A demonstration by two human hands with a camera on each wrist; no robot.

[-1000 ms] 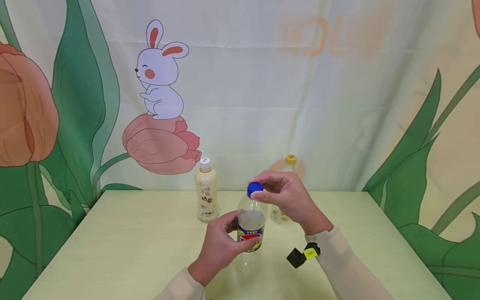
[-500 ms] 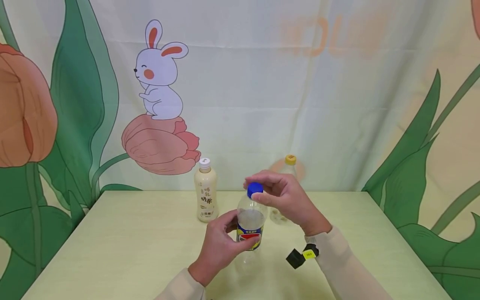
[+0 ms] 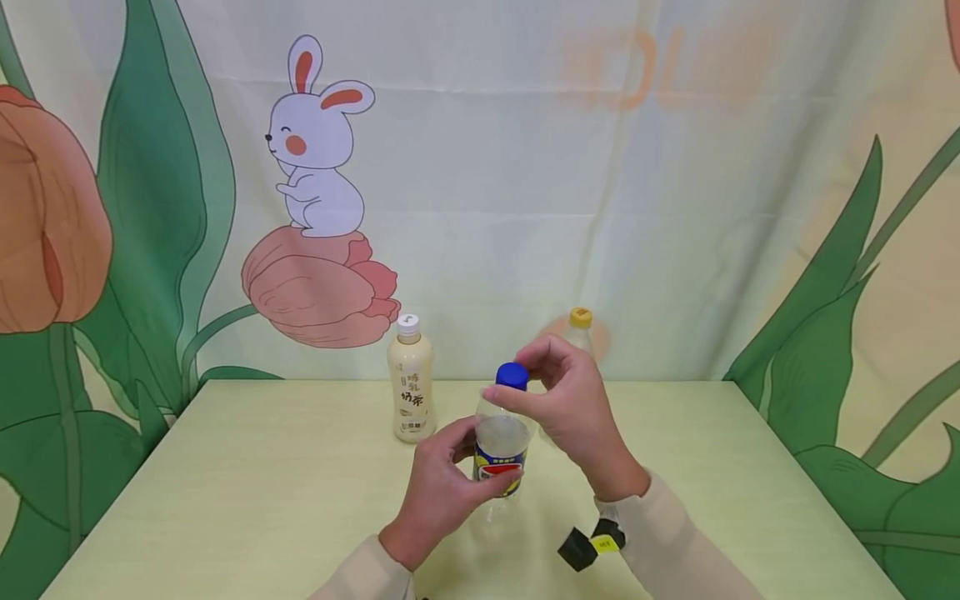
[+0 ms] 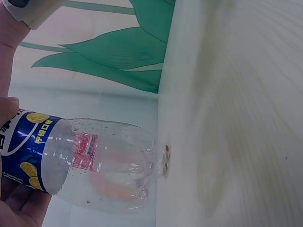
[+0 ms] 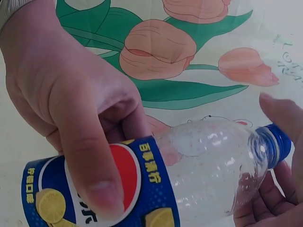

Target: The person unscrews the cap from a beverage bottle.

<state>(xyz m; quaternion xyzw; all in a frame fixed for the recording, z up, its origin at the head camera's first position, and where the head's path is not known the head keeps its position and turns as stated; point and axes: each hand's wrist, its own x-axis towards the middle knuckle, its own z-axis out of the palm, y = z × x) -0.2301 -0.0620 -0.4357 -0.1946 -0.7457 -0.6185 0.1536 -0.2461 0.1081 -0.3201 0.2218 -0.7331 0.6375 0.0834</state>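
In the head view, my left hand [image 3: 450, 483] grips a clear plastic soda bottle [image 3: 502, 435] around its blue label, which shows lemon slices; the thumb lies across the front. The bottle stands upright, its base [image 4: 161, 161] right at the tabletop in the left wrist view. Droplets cling inside its clear wall. My right hand [image 3: 570, 400] is at the top, thumb and fingers curved around the blue cap [image 3: 512, 375]. From the right wrist, the cap [image 5: 277, 144] sits on the bottle neck, with the thumb reaching past it and the other fingers curled below the thumb.
A milk tea bottle [image 3: 412, 392] with a white cap stands behind the left hand on the pale table [image 3: 262, 483]. Behind the right hand is a clear bottle with a yellow cap [image 3: 581, 317], largely covered. A printed curtain [image 3: 480, 208] hangs at the table's back edge.
My right hand has turned at the cap: its wrist has dropped lower and left, and the thumb has slid leftward across the neck. The left hand and bottle stay nearly in place.
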